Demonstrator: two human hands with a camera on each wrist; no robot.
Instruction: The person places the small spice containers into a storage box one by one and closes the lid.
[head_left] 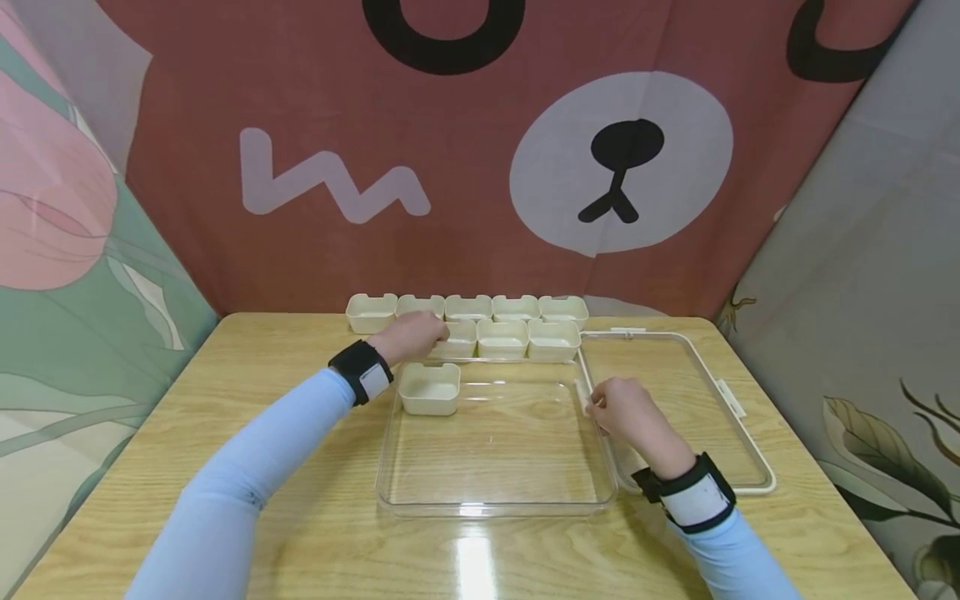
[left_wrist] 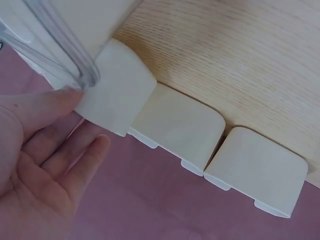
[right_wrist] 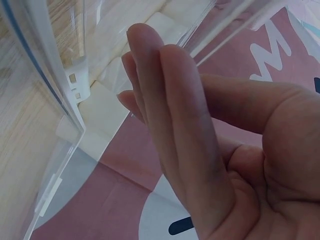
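My left hand [head_left: 411,335] reaches over the front row of small cream bins and pinches the edge of the leftmost visible bin [head_left: 459,342]; part of its grip is hidden. Seen from the left wrist, the thumb and fingers of this hand [left_wrist: 47,155] meet at a bin [left_wrist: 117,87], beside a clear corner. Another cream bin [head_left: 429,392] sits inside the back left corner of the clear tray [head_left: 491,507]. By the tray's right wall is my right hand [head_left: 633,417]; its fingers [right_wrist: 187,110] are straight and together, with nothing visible in them.
A clear lid with a cream frame [head_left: 761,462] lies right of the tray, clips on its edges. Several bins form a back row [head_left: 517,308] against the patterned cloth [head_left: 465,242]; two more front-row bins [head_left: 553,340] stand behind the tray. Everything rests on a wooden table [head_left: 315,500].
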